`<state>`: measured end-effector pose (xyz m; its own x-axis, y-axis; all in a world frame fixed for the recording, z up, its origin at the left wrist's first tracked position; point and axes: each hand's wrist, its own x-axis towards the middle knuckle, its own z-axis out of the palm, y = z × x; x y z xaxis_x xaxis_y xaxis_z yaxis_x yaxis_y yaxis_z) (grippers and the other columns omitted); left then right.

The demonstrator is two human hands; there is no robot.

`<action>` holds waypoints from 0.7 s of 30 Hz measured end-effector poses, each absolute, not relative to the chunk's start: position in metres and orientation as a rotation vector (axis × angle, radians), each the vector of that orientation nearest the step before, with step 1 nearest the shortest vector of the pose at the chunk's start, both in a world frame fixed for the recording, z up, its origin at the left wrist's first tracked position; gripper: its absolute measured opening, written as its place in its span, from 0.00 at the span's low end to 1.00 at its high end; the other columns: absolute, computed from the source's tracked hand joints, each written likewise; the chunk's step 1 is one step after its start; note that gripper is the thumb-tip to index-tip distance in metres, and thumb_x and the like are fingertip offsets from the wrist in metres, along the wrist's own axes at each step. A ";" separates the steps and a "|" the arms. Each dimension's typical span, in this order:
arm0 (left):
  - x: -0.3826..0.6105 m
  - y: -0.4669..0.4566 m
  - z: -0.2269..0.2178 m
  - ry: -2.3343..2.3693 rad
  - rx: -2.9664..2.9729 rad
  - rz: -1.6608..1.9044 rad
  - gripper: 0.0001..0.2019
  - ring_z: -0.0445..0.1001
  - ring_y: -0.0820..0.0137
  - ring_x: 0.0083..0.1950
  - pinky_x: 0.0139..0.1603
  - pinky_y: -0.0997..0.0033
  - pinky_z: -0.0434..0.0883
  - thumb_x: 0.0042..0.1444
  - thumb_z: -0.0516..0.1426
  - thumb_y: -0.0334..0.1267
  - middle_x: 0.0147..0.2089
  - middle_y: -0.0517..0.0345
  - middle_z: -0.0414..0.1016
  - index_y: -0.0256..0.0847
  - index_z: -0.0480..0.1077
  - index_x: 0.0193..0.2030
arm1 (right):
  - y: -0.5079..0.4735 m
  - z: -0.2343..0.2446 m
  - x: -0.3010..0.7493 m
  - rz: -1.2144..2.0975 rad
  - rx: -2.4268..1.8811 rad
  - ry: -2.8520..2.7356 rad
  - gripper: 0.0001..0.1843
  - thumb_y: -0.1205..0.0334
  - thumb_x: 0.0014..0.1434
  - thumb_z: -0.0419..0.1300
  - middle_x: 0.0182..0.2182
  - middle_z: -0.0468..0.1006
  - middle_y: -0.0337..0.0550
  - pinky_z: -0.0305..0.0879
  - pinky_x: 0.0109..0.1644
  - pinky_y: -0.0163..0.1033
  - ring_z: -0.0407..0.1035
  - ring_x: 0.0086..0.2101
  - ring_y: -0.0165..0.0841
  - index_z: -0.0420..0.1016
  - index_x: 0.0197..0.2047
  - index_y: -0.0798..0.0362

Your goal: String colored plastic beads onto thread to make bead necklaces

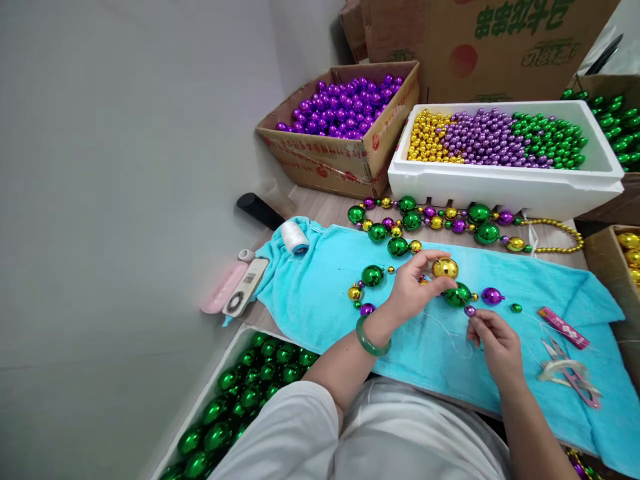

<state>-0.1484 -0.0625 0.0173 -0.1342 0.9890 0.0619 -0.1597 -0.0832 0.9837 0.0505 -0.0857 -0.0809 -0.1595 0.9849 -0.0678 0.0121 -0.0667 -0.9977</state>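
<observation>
At the near left corner sits a tray packed with big green balls, hard against the near edge of the tabletop. Beyond it, on the left edge, lie a pink case and a white card, with a white thread spool on the towel's far left corner. The blue towel runs along the near edge. On its left-middle lies a short run of strung beads, green, gold and purple. The left hand, a green bangle on its wrist, has its fingers closed on a gold ball, with a green ball just under the fingertips. The right hand, just beside it, pinches a small purple bead between thumb and forefinger; a thin white thread loops on the towel between the hands. A larger purple bead and a small green bead lie on the towel right of that. Past the towel's far edge lies a finished strand. Behind, at the far edge, stand a carton of purple balls and a white foam box of gold, purple and green beads. Toward the towel's right end lie a pink strip and pale snips.
</observation>
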 end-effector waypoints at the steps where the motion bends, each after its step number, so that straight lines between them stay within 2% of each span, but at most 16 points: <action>1: -0.147 -0.065 0.020 1.175 1.144 1.419 0.22 0.72 0.70 0.40 0.44 0.73 0.67 0.45 0.67 0.44 0.41 0.54 0.75 0.41 0.74 0.47 | -0.085 -0.082 0.049 1.394 -1.173 -1.298 0.07 0.58 0.59 0.60 0.21 0.70 0.35 0.60 0.24 0.34 0.62 0.21 0.26 0.75 0.37 0.52; 6: -0.144 -0.074 0.034 1.232 1.467 1.364 0.23 0.72 0.65 0.44 0.50 0.69 0.66 0.44 0.68 0.39 0.46 0.52 0.77 0.44 0.75 0.50 | -0.080 -0.082 0.044 1.418 -1.136 -1.301 0.09 0.56 0.59 0.60 0.24 0.73 0.37 0.62 0.26 0.35 0.64 0.22 0.28 0.75 0.37 0.53; 11: -0.142 -0.078 0.041 1.172 1.535 1.325 0.22 0.72 0.62 0.46 0.55 0.65 0.64 0.45 0.68 0.38 0.47 0.52 0.78 0.47 0.76 0.49 | -0.080 -0.079 0.041 1.364 -1.142 -1.308 0.10 0.55 0.59 0.60 0.23 0.73 0.38 0.64 0.28 0.36 0.65 0.23 0.29 0.75 0.33 0.53; 18: -0.143 -0.079 0.044 1.112 1.498 1.317 0.21 0.72 0.63 0.48 0.54 0.67 0.66 0.48 0.66 0.38 0.50 0.51 0.77 0.46 0.75 0.51 | -0.077 -0.082 0.046 1.369 -1.082 -1.296 0.09 0.56 0.59 0.59 0.23 0.72 0.37 0.65 0.28 0.36 0.65 0.24 0.29 0.75 0.36 0.53; 21: -0.142 -0.080 0.046 1.080 1.305 1.525 0.20 0.73 0.67 0.48 0.49 0.71 0.69 0.50 0.64 0.40 0.49 0.53 0.75 0.47 0.72 0.52 | -0.083 -0.083 0.040 1.390 -0.973 -1.248 0.07 0.59 0.58 0.58 0.19 0.69 0.34 0.60 0.24 0.32 0.62 0.20 0.26 0.74 0.35 0.54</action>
<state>-0.1417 -0.0803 0.0461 -0.1093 0.9560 0.2723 -0.0605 -0.2799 0.9581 0.0403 -0.0827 -0.0834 -0.1880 0.9809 0.0490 -0.1537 0.0199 -0.9879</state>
